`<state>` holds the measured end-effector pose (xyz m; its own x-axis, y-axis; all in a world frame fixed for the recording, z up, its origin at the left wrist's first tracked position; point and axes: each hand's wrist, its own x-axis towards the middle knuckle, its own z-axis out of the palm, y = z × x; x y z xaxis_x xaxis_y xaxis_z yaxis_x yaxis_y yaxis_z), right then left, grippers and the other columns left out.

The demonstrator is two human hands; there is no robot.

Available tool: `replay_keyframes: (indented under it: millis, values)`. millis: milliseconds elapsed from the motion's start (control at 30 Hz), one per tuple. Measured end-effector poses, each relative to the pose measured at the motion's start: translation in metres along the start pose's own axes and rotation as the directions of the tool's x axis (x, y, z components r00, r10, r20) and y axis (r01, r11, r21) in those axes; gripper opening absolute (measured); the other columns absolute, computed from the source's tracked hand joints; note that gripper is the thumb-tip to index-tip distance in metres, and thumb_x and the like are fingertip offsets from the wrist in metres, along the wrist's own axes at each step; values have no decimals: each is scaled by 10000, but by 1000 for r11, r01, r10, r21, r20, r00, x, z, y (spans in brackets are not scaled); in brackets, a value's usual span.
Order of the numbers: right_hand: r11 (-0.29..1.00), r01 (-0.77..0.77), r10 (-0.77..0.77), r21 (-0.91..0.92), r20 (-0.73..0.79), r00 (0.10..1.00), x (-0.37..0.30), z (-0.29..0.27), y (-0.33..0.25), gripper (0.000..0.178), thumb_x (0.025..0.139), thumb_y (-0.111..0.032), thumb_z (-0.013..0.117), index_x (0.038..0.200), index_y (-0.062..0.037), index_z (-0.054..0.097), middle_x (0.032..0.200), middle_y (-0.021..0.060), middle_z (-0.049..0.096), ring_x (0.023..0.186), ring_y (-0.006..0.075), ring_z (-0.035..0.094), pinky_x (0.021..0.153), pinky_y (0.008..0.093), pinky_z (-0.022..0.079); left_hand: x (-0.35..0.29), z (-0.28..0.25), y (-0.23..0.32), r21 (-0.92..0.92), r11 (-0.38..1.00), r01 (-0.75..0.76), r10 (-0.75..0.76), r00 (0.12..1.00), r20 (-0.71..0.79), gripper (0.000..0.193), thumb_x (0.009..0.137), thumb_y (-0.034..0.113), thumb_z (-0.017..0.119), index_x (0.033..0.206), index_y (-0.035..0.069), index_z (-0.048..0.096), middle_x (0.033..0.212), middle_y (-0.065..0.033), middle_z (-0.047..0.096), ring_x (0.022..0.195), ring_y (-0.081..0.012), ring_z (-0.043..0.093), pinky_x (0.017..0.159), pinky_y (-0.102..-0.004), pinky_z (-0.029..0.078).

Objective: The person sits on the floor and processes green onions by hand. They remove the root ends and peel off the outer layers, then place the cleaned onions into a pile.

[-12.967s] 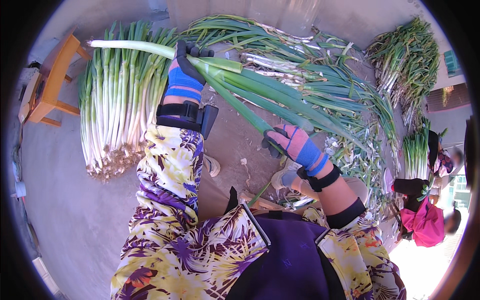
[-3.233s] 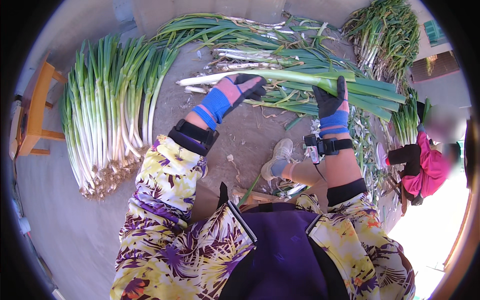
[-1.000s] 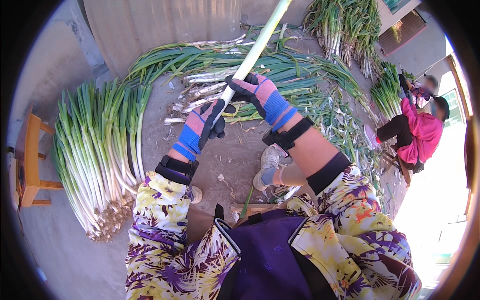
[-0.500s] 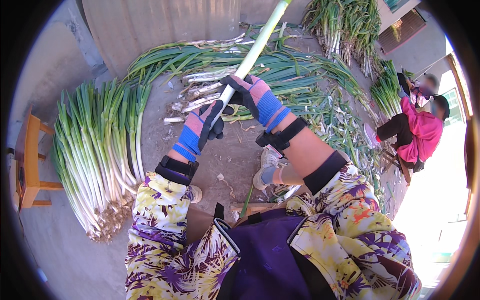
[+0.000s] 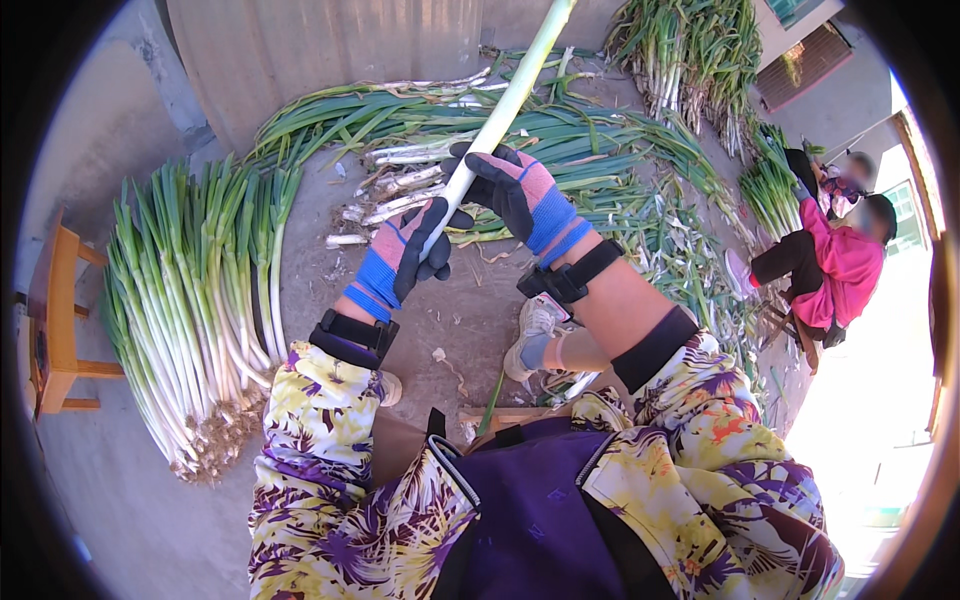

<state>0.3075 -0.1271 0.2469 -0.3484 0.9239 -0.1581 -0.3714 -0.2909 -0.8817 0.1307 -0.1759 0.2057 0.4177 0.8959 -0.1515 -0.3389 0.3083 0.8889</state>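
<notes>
A long white leek slants up and away in front of me, its pale green upper end running out at the top of the view. Around its lower end my left hand is closed, in a pink, blue and dark grey glove. Just above that, my right hand, gloved alike, has its fingers bent round the stalk. The leek's lowest tip is hidden by the left glove. Beyond the hands, uncleaned leeks lie spread on the ground, white ends toward me.
Cleaned leeks lean in a thick bunch at left, beside a wooden chair. More leeks stand at the back right. Peeled scraps litter the ground at right. Two people sit there, one in a pink jacket.
My right hand has shifted slightly right and down along the leek, its fingers rolling round the stalk. The left hand and the leek stay nearly where they were.
</notes>
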Motion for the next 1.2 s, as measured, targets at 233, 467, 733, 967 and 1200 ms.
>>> replay_keyframes:
  millis: [233,467,733,967,1200]
  values:
    - [996,25,-15,-87,110,994,-5,-1,-4,327,886,-100,546,1183,28,498,1049,126,604,983,232,588,907,358,468,-5,4,5,-69,997,27,-22,997,67,501,934,434,441,1059,-33,576,516,20,414,439,-74,407,436,-238,425]
    - [991,71,-44,-112,229,973,-8,-1,-7,365,879,-70,536,1219,32,452,1157,147,575,1069,236,558,950,347,442,-5,5,7,-59,998,3,4,994,106,552,935,468,404,1061,-43,570,501,17,402,423,-75,380,443,-243,428]
    - [985,71,-47,-158,153,987,-13,8,-11,355,858,-50,558,1194,34,478,1110,137,605,1044,232,578,925,343,461,-5,6,6,-51,999,-15,21,994,110,568,932,490,388,1045,-29,589,482,14,415,397,-80,388,419,-234,404]
    - [997,62,-64,-53,-41,997,-5,5,5,270,858,-109,595,1074,39,529,995,159,629,868,248,634,783,361,531,1,9,4,229,973,39,-16,995,-102,435,922,431,465,969,33,631,489,-10,512,377,-81,459,343,-206,300]
    - [996,-35,59,87,-283,957,-1,16,0,309,896,-263,573,1014,15,508,921,143,627,825,252,638,740,373,546,1,10,0,312,949,49,-1,989,-150,400,919,391,492,971,25,645,491,2,508,381,-68,458,341,-193,291]
